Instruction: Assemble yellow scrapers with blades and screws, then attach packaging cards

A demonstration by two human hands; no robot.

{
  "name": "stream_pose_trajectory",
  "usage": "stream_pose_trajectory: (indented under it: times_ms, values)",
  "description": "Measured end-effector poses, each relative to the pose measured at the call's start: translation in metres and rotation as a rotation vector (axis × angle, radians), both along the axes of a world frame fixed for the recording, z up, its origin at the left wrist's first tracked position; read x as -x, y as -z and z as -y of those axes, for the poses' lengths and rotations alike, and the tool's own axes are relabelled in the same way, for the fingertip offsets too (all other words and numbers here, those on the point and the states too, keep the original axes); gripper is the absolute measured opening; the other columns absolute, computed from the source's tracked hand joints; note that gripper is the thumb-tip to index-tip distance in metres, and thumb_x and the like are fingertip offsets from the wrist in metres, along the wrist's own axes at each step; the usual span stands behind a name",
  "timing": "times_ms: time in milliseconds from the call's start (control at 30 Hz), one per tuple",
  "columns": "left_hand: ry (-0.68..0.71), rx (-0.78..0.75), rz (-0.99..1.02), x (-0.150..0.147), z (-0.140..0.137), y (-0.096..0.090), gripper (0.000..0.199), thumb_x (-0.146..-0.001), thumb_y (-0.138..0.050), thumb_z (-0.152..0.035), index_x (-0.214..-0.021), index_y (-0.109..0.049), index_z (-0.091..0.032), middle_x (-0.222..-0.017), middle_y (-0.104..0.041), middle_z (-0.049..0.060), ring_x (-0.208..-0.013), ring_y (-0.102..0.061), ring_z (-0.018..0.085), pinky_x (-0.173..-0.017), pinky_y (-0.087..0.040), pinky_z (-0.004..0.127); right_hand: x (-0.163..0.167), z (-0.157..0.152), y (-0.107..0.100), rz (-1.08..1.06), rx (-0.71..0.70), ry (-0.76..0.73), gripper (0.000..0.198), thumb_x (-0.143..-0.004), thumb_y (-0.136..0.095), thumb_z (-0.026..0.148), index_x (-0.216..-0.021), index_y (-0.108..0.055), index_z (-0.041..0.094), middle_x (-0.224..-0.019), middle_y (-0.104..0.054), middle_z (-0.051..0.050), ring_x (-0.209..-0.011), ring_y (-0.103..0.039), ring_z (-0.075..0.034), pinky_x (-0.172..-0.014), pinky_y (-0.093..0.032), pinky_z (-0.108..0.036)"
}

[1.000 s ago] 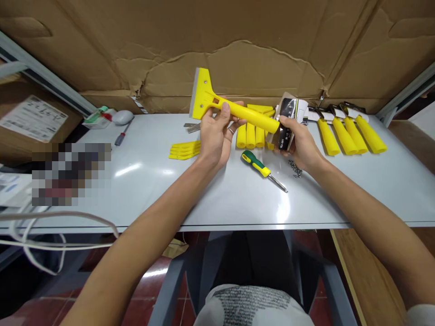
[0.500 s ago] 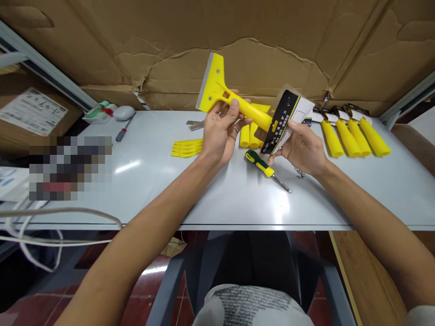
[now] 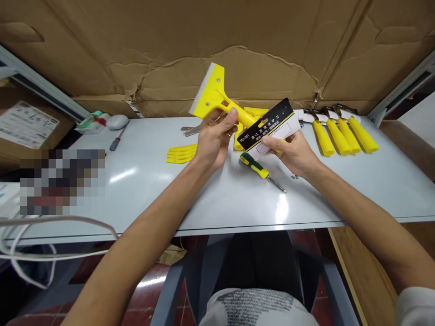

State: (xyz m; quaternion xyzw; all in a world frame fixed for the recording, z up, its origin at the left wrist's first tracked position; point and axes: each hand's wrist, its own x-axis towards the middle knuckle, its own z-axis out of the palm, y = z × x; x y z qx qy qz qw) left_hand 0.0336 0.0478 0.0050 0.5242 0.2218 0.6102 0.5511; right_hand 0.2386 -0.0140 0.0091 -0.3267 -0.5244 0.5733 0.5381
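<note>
The left hand [image 3: 215,138] is curled round the handle of a yellow scraper [image 3: 210,93], thumb along the front, and holds it above the tabletop [image 3: 152,194] with the blade edge towards the upper left. The right hand [image 3: 294,151], thumb pressed flat and fingers behind, pinches a black-and-white packaging card [image 3: 268,130]. The card covers the handle's lower end; whether the handle sits inside it cannot be told.

At the right, four packaged scrapers [image 3: 364,134] lie side by side, their heads tucked into black-and-white cards and their yellow handles sticking out. At the back left, a small clear container [image 3: 90,127] has green and red items in it, too small to identify. A labelled cardboard box [image 3: 63,136] stands further left, its contents hidden. A green-and-yellow screwdriver [image 3: 263,172] lies below the hands, near a few screws [image 3: 295,176].
</note>
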Motion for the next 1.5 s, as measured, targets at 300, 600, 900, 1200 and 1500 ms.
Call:
stream_pose_trajectory:
  times_ms: [300, 600, 900, 1200, 1500]
  values:
    - [0.138, -0.049, -0.075, -0.007, 0.009, -0.003, 0.038, -0.073, -0.105, -0.06, -0.091, -0.089, -0.031, -0.097, -0.084, -0.001, -0.101, -0.077, 0.02, -0.101, -0.063, 0.036, -0.013, 0.005, -0.008, 0.226, 0.096, -0.246, 0.055, -0.065, -0.109, 0.037, -0.106, -0.076, 0.019, -0.098, -0.083, -0.002, -0.086, -0.077, -0.018, -0.075, -0.068, -0.029]
    - [0.085, -0.002, -0.066, -0.005, 0.017, -0.012, 0.03, -0.072, -0.106, -0.043, -0.09, -0.088, -0.027, -0.1, -0.086, 0.001, -0.101, -0.078, 0.02, -0.1, -0.064, 0.034, -0.011, 0.006, -0.01, 0.208, 0.126, -0.203, 0.055, -0.069, -0.105, 0.044, -0.108, -0.076, 0.019, -0.097, -0.083, -0.007, -0.075, -0.077, -0.021, -0.053, -0.065, -0.03]
    - [-0.04, 0.064, -0.028, 0.012, -0.015, -0.007, 0.039, -0.081, -0.097, -0.059, -0.095, -0.086, -0.025, -0.105, -0.086, 0.006, -0.09, -0.08, 0.017, -0.083, -0.066, 0.03, -0.016, -0.009, 0.0, 0.24, 0.037, 0.114, 0.05, -0.068, -0.106, 0.047, -0.097, -0.078, 0.018, -0.102, -0.084, -0.008, -0.084, -0.078, -0.02, -0.061, -0.066, -0.028]
    - [-0.023, 0.054, -0.166, 0.006, 0.004, -0.013, 0.041, -0.072, -0.104, -0.059, -0.085, -0.088, -0.023, -0.089, -0.085, 0.003, -0.077, -0.079, 0.015, -0.077, -0.065, 0.027, -0.036, -0.008, -0.015, 0.305, 0.075, -0.1, 0.058, -0.069, -0.108, 0.043, -0.112, -0.078, 0.02, -0.112, -0.086, -0.009, -0.085, -0.081, -0.021, -0.065, -0.072, -0.03]
    - [0.012, -0.118, -0.291, -0.008, 0.025, -0.014, 0.043, -0.078, -0.1, -0.067, -0.086, -0.091, -0.026, -0.105, -0.088, 0.006, -0.106, -0.08, 0.022, -0.102, -0.064, 0.035, -0.035, -0.005, -0.02, 0.293, 0.051, -0.132, 0.058, -0.072, -0.105, 0.055, -0.109, -0.078, 0.02, -0.101, -0.085, -0.007, -0.076, -0.077, -0.018, -0.056, -0.066, -0.026]
